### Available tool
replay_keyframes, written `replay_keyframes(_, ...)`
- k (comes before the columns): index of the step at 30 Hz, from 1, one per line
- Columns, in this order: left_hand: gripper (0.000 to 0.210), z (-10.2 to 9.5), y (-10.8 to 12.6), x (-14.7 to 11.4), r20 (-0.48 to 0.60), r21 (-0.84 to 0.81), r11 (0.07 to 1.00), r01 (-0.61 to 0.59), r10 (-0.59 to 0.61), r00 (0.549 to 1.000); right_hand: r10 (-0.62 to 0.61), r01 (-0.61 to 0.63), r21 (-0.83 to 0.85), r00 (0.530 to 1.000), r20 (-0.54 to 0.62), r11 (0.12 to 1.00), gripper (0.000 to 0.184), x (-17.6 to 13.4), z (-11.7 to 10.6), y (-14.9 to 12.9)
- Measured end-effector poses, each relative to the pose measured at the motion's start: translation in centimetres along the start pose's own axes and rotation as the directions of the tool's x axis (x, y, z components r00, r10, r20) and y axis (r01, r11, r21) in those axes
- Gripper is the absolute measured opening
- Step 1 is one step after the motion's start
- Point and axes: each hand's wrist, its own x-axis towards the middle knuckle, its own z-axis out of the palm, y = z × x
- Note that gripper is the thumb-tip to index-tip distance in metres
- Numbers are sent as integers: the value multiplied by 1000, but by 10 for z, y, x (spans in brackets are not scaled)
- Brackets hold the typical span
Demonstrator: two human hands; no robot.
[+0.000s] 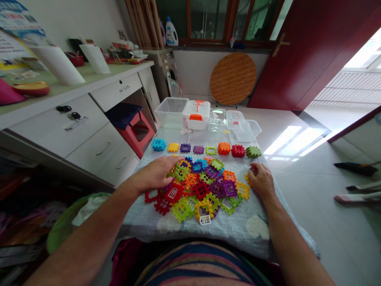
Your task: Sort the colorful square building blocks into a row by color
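Observation:
A heap of colourful plastic building tiles with notched edges covers the middle of the table, among them a dark red tile [201,190], a purple tile [229,188] and a yellow tile [243,190]. My left hand [157,171] reaches over the heap's left side, fingers stretched out and thumb apart, near a green tile [181,173]. At the heap's right edge, my right hand [262,179] is curled, its fingers beside a yellow piece partly hidden by them. What it holds, if anything, is hidden. A white window piece [205,220] lies at the heap's front.
Behind the heap runs a row of tiles sorted by colour, from a blue stack [158,145] to a green stack [253,151]. Farther back stand an open clear bin [172,115], a lidded box with orange handle [197,119] and smaller clear containers [218,121]. A cloth [139,216] covers the table.

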Motion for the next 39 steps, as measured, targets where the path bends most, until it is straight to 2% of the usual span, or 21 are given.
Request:
replay_keyframes(6, 79, 15, 11, 22, 77, 87, 995, -47, 40, 996, 2, -2, 11, 1000, -4, 1000, 24, 0, 0, -1)
replay_keyframes(13, 81, 18, 20, 28, 170, 176, 984, -31, 1, 986, -5, 5, -4, 1000, 3, 1000, 26, 0, 0, 0)
replay_keyframes(18, 83, 18, 18, 30, 139, 123, 992, -40, 22, 990, -1, 1, -1, 1000, 3, 1000, 26, 0, -1, -1)
replay_keyframes(24, 83, 21, 18, 46, 23, 81, 996, -36, 35, 999, 1, -1, 10, 1000, 6, 1000, 25, 0, -1, -1)
replay_keyframes(30, 83, 29, 10, 60, 67, 71, 997, -5, 0, 998, 3, -3, 11, 1000, 3, 1000, 25, 0, -1, -2)
replay_keyframes(39, 78, 20, 6, 56, 101, 5, 1000, 8, -9, 995, 4, -4, 12, 1000, 16, 1000, 27, 0, -1, -1)
